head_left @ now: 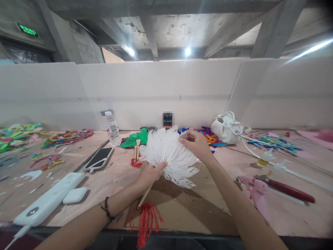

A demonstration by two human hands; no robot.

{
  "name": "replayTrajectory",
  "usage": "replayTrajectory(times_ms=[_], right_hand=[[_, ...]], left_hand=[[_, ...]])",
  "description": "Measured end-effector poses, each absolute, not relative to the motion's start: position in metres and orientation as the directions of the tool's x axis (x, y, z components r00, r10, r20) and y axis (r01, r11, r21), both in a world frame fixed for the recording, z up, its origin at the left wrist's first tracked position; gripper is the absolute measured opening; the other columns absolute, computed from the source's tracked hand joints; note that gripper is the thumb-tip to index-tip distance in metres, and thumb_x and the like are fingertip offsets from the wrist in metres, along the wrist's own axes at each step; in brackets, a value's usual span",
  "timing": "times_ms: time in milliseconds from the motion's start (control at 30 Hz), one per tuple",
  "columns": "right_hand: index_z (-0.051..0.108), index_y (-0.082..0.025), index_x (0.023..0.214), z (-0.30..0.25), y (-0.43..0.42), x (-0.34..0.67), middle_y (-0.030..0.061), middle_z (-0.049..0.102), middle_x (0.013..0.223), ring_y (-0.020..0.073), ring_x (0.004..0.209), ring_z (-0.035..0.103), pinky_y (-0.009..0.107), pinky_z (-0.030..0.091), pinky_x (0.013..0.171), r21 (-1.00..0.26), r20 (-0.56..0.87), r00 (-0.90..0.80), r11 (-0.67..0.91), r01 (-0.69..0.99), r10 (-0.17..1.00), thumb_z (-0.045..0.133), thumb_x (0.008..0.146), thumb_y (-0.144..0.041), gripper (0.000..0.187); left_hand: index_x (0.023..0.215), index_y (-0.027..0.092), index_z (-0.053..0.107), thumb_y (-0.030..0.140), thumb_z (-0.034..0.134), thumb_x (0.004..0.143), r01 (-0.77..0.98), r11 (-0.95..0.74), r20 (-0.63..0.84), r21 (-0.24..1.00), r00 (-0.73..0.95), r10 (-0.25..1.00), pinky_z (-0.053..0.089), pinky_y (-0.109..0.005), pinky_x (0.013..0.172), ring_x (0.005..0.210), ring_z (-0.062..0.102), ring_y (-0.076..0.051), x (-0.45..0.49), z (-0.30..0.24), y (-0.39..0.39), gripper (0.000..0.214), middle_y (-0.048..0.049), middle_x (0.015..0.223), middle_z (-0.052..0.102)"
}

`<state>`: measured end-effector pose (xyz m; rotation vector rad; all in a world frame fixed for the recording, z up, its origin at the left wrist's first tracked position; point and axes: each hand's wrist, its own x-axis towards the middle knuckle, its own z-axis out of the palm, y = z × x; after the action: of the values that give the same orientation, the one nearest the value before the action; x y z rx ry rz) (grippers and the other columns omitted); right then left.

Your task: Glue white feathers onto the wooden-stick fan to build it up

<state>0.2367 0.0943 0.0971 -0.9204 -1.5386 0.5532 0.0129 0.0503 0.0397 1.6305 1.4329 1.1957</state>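
Observation:
A white feather fan is held above the worktable. My left hand is closed round the base of the fan, where a wooden handle runs down to a red tassel. My right hand pinches the upper right edge of the feathers with fingers curled. A green feather fan with a wooden handle lies on the table just behind the white one.
A water bottle, a phone, a white power bank and an earbud case lie at left. A white handbag, a pink glue gun and red-handled tool are at right. Coloured feathers are scattered behind.

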Motion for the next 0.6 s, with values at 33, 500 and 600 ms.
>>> replayTrajectory(times_ms=[33, 500, 600], right_hand=[[0.069, -0.022, 0.083, 0.097, 0.096, 0.240, 0.0036, 0.074, 0.080, 0.0227, 0.075, 0.069, 0.036, 0.051, 0.071, -0.779, 0.604, 0.048, 0.576, 0.249, 0.796, 0.073, 0.076, -0.039, 0.019], [0.072, -0.021, 0.088, 0.099, 0.105, 0.259, 0.0051, 0.074, 0.089, 0.0229, 0.084, 0.066, 0.036, 0.050, 0.082, -0.742, 0.665, 0.222, 0.598, 0.304, 0.713, 0.067, 0.087, -0.049, 0.028], [0.073, -0.022, 0.085, 0.098, 0.106, 0.258, 0.0056, 0.075, 0.091, 0.0241, 0.088, 0.066, 0.037, 0.051, 0.085, -0.736, 0.661, 0.169, 0.590, 0.332, 0.731, 0.066, 0.087, -0.050, 0.030]], left_hand=[[0.067, 0.024, 0.067, 0.044, 0.071, 0.079, 0.393, -0.184, 0.202, 0.901, -0.004, 0.979, 0.039, -0.031, 0.051, 0.045, 0.051, -0.020, 0.013, 0.039, 0.050, 0.025, 0.0050, 0.042, 0.050], [0.056, 0.023, 0.051, 0.046, 0.065, 0.097, 0.382, -0.158, 0.154, 0.910, 0.042, 0.987, 0.041, -0.027, 0.051, 0.039, 0.043, -0.012, 0.009, 0.033, 0.053, 0.049, 0.0107, 0.040, 0.041], [0.064, 0.021, 0.056, 0.051, 0.065, 0.099, 0.349, -0.173, 0.165, 0.921, 0.053, 0.985, 0.044, -0.026, 0.050, 0.041, 0.046, -0.011, 0.009, 0.031, 0.053, 0.048, 0.0101, 0.047, 0.047]])
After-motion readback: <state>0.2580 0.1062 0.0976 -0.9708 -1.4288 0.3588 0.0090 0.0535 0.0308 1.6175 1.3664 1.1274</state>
